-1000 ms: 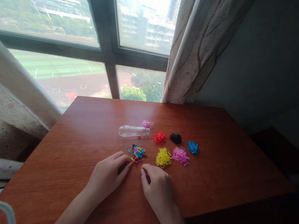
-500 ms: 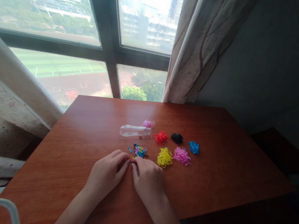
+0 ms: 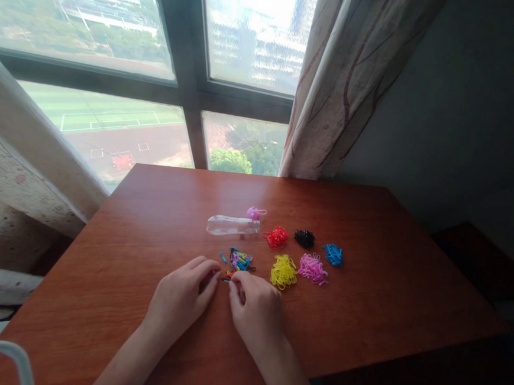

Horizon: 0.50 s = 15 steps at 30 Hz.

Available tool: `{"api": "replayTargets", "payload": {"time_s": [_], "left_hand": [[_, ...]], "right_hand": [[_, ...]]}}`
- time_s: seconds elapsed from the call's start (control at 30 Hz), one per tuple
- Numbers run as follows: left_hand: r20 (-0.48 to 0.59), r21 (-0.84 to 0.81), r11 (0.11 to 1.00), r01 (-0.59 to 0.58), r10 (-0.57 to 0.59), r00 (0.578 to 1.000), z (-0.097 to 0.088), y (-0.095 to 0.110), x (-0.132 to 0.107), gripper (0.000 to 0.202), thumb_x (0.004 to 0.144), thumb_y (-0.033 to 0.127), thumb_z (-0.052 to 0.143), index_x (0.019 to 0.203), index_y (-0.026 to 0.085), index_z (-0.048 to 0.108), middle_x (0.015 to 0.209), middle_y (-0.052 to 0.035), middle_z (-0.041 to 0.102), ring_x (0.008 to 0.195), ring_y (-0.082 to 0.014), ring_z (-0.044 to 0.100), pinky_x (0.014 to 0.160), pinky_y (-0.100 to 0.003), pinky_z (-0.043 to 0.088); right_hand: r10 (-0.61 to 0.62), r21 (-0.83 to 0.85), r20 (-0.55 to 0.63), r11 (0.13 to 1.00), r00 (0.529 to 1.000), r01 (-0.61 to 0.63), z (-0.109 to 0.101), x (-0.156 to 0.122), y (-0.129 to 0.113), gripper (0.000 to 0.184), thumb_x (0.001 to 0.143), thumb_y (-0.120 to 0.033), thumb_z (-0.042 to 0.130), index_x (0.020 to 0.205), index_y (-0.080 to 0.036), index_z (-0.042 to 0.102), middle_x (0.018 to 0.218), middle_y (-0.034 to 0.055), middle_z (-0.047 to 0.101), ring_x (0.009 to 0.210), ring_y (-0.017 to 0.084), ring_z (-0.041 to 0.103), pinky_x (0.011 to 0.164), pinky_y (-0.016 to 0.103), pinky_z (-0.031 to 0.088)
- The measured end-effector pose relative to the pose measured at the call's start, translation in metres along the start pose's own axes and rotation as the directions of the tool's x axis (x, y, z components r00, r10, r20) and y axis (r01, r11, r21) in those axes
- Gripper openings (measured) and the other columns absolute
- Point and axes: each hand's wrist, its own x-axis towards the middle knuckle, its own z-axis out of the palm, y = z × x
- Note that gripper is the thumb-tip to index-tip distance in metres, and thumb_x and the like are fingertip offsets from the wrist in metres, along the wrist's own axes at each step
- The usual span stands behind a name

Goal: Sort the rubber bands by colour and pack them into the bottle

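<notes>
Window-side table (image 3: 148, 219): hands are converging on the mixed band pile (image 3: 239, 259).
Right hand (image 3: 256, 311) is sliding toward left hand (image 3: 181, 299), fingertips curling together at its edge; whether pinching a band, cannot tell.

- A brown table (image 3: 362, 319) stands by a big window (image 3: 252, 32).
- A clear bottle (image 3: 230, 226) lies on its side on the table. A pink cap (image 3: 252, 213) sits just behind its right end.
- Right of the bottle are three small piles of bands in a row: a red pile (image 3: 276, 237), a black pile (image 3: 304, 238) and a blue pile (image 3: 333, 254).
- In front of them, a yellow pile (image 3: 283, 271) and a pink pile (image 3: 312, 268) sit side by side.
- A right curtain (image 3: 350, 75) and a left curtain (image 3: 15, 155) hang by the window.
- A white bar (image 3: 4, 350) shows in the bottom left corner.
</notes>
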Motion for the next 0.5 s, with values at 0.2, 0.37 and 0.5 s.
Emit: {"api": "replayTargets", "payload": {"time_s": [0.2,0.37,0.5], "left_hand": [[0.024,0.003,1.000,-0.013,0.013,1.000,0.002,0.001,0.001,0.020,0.095,0.033,0.046,0.094,0.025,0.065,0.089,0.0002,0.067,0.078,-0.0167,0.064,0.068,-0.026,0.044],[0.036,0.016,1.000,-0.016,0.015,0.999,0.002,0.002,0.000,0.021,0.095,0.035,0.045,0.095,0.026,0.065,0.092,0.0006,0.067,0.080,-0.0169,0.065,0.067,-0.026,0.044],[0.044,0.030,0.999,-0.016,0.015,0.999,0.002,0.003,0.000,0.021,0.095,0.034,0.045,0.095,0.026,0.065,0.093,0.0012,0.067,0.081,-0.0167,0.065,0.068,-0.026,0.044]], "right_hand": [[0.044,0.087,-0.091,0.996,0.995,-0.036,-0.021,-0.002,0.005,0.014,0.092,-0.021,0.053,0.085,-0.022,0.065,0.068,-0.0018,0.065,0.061,0.013,0.058,0.062,0.024,0.033],[0.110,0.035,-0.222,0.994,0.969,-0.105,-0.058,0.012,0.038,0.017,0.092,-0.028,0.054,0.084,-0.021,0.067,0.060,-0.0030,0.059,0.054,0.013,0.054,0.057,0.023,0.032],[0.192,-0.019,-0.328,0.977,0.925,-0.210,-0.086,0.030,0.078,0.018,0.089,-0.033,0.057,0.082,-0.021,0.068,0.058,-0.0032,0.058,0.053,0.013,0.053,0.057,0.023,0.033]]}}
